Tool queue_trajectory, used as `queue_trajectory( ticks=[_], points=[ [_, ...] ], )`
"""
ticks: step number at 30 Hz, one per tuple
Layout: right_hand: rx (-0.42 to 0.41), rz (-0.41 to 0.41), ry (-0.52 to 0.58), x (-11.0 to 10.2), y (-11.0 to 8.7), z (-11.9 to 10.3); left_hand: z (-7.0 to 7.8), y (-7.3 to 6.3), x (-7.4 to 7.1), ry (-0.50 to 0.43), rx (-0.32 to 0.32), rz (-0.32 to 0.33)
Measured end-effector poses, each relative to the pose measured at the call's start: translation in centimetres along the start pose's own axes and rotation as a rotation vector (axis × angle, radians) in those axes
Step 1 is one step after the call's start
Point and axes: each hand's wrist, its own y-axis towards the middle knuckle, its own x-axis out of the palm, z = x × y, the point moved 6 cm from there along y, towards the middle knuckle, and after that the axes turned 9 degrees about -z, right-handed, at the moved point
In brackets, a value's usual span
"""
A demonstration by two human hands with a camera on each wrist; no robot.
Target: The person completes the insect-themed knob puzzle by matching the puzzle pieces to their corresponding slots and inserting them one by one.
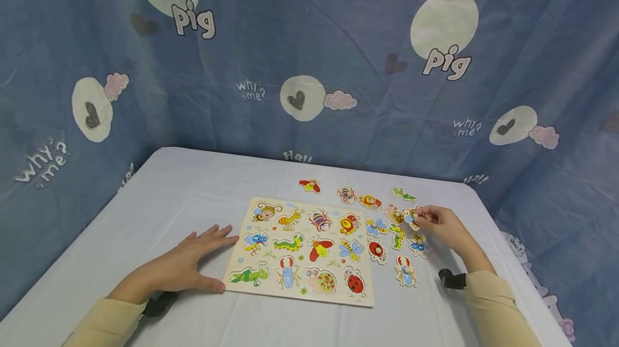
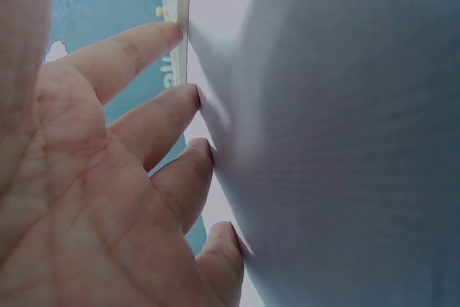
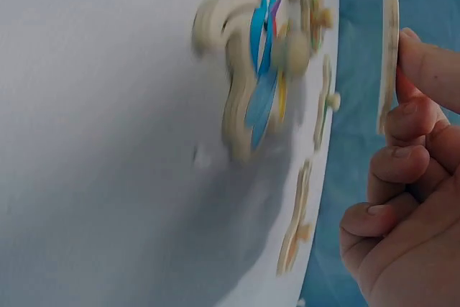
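Note:
A wooden insect puzzle board [image 1: 266, 254] lies flat on the white table, with pictures in its recesses. My left hand [image 1: 186, 262] is spread beside the board's left side, fingertips and thumb at its edge; in the left wrist view the index fingertip [image 2: 171, 34] touches that edge. At the right, my right hand [image 1: 442, 224] pinches a bee puzzle piece [image 1: 410, 216] between thumb and fingers. In the right wrist view this bee piece [image 3: 389, 59] appears edge-on, lifted off the table. Below the right hand lies a blue-winged mosquito piece [image 1: 418, 245] with a knob.
Several knobbed pieces lie right of the board, among them a ladybug [image 1: 377, 251], a blue beetle [image 1: 406, 272], a caterpillar [image 1: 397, 236] and a dragonfly [image 1: 375, 226]. Behind the board are a red firefly [image 1: 310, 185] and a spider [image 1: 346, 195]. A blue printed curtain [image 1: 309, 137] hangs behind the table.

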Motion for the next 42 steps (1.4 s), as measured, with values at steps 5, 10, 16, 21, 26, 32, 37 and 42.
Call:
queue_trajectory(
  ticks=[5,10,16,21,26,32,37,42],
  points=[
    [-0.023,0.035,-0.013,0.5,0.6,-1.3,0.2,0.0,0.0,-0.001,0.030,0.001],
    [-0.017,0.055,0.006,1.1,1.3,-2.5,0.1,-0.1,0.0,-0.009,0.028,-0.001],
    [-0.029,0.081,0.052,1.6,2.4,-3.9,0.0,-0.1,0.0,-0.015,0.010,0.000],
    [-0.042,0.072,0.089,2.5,3.1,-5.0,0.0,-0.1,0.1,-0.021,0.011,0.000],
    [-0.066,0.063,0.119,3.4,3.9,-6.0,0.0,-0.1,0.0,-0.017,0.009,0.002],
    [-0.074,0.073,0.108,4.3,4.9,-7.2,0.1,-0.2,0.0,-0.006,0.031,0.010],
    [-0.093,0.085,0.106,4.9,5.6,-8.5,0.3,-0.4,0.0,0.005,0.054,0.023],
    [-0.117,0.085,0.112,5.6,6.1,-9.9,0.3,-0.4,0.0,0.010,0.055,0.025]
  ],
)
